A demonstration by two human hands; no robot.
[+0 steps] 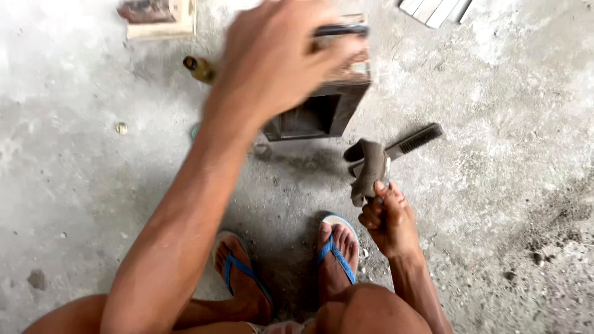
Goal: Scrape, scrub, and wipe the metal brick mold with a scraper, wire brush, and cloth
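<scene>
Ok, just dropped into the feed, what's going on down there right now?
A person squats on a concrete floor in blue flip-flops. The left hand, blurred, reaches out over a dark box-shaped object on the floor and seems to grip a thin dark bar at its top. The right hand holds a brownish rag together with a metal tool, hard to identify, whose dark ridged end points away. A small bottle lies nearby.
</scene>
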